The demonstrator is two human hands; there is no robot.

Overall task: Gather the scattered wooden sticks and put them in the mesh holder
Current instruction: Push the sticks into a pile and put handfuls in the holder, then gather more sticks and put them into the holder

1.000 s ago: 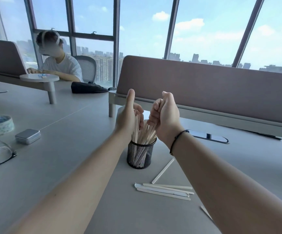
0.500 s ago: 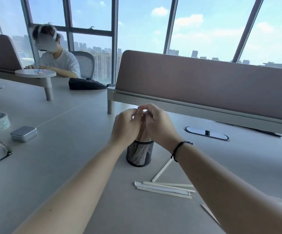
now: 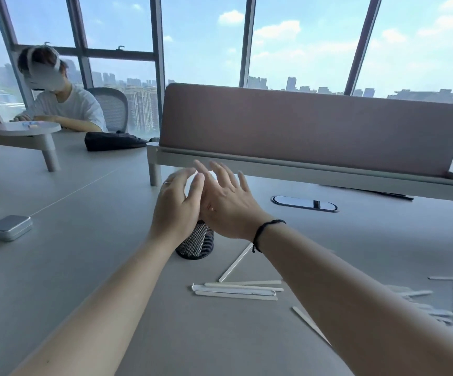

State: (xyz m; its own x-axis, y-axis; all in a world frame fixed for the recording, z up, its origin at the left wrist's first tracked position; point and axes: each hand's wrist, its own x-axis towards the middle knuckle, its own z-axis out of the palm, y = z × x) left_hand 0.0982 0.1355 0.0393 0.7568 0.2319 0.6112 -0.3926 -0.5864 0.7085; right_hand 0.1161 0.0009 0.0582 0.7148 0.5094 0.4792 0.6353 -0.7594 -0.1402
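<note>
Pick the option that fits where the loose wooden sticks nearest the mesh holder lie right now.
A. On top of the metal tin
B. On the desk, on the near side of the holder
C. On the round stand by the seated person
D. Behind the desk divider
B: a small cluster of wooden sticks lies flat on the desk, on the near side of the mesh holder.

Silver tin [image 3: 9, 227] left; black pouch [image 3: 114, 140] far; pink divider [image 3: 312, 131]; seated person [image 3: 62, 104].
</note>
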